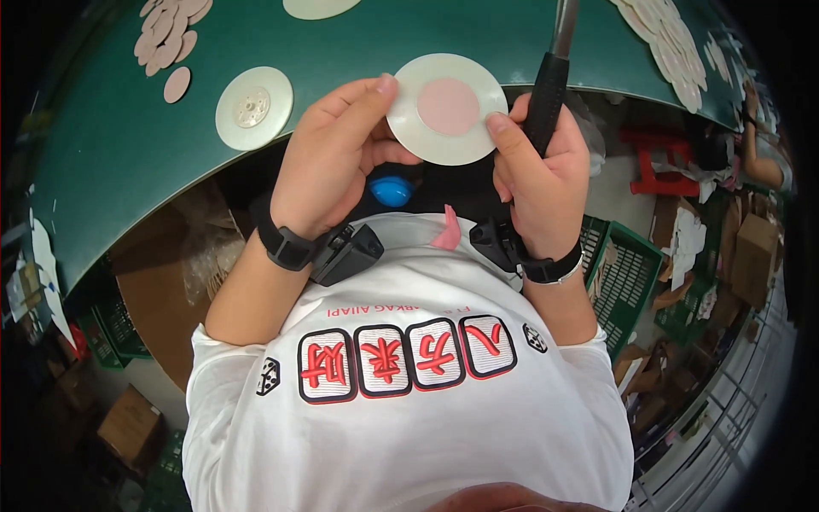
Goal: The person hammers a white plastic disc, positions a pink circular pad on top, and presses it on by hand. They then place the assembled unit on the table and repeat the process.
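Cream-white disc [448,150], upper centre of the frame, is held above the near edge of the green table [358,53], with its broad face up; a pink circle [449,107] sits near the middle of that face. Left hand [328,149]: thumb on the disc's left rim, fingers bent at and below the edge, grip closed on it. Right hand [546,171]: thumb on the lower-right rim, also pinching the disc. A black-sleeved metal handle [548,98] enters from the top edge and overlaps the right hand; contact between the two cannot be told. To the left of the held disc, a second pale disc [254,108] lies on the table, round hub showing. Upper left: overlapping pink ovals [173,32], with a single pink oval [177,84] just below them. Upper right: overlapping pale discs [665,51]. Beneath the held disc, a blue rounded object [392,191], kind unclear. Right of frame: red stool [661,162], green crate [623,282].
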`<action>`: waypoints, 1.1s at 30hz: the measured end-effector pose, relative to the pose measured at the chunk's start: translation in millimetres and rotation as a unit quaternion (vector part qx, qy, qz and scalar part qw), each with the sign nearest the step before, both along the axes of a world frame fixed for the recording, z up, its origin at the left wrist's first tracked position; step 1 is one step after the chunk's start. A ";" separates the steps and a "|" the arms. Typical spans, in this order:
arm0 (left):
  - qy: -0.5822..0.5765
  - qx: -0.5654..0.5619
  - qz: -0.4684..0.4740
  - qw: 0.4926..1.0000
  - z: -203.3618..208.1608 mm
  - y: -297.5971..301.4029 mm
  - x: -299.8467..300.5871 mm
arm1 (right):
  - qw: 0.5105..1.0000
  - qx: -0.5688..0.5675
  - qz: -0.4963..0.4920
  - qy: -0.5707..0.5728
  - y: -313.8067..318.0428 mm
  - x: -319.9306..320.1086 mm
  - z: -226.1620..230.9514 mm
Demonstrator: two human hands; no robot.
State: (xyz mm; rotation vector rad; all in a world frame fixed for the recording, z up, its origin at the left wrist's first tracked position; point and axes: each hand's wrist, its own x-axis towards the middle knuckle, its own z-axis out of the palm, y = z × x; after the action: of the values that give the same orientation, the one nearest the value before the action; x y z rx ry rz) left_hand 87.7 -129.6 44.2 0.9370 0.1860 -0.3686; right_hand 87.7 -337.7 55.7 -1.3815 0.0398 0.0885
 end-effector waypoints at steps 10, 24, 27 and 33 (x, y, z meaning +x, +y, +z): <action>0.020 -0.016 -0.085 0.996 -18.3 -13.0 -1.4 | 0.999 0.003 0.015 0.036 1.7 -9.5 4.1; 0.031 -0.053 -0.071 0.996 -10.3 -15.0 -5.0 | 0.999 -0.031 -0.007 -0.015 -0.3 -11.3 9.7; 0.021 -0.036 -0.047 0.998 -6.9 0.1 -10.5 | 0.999 -0.018 -0.043 0.004 -14.7 7.8 14.3; -0.131 0.184 0.048 0.973 -1.9 39.9 -32.7 | 0.948 -0.065 -0.264 -0.166 -97.0 117.2 35.5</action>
State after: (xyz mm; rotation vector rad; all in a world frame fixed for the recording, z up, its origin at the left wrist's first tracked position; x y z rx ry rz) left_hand 55.0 -89.7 42.3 1.3264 0.0568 -0.1190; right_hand 204.9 -434.7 91.2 -1.4593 0.1338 -0.6034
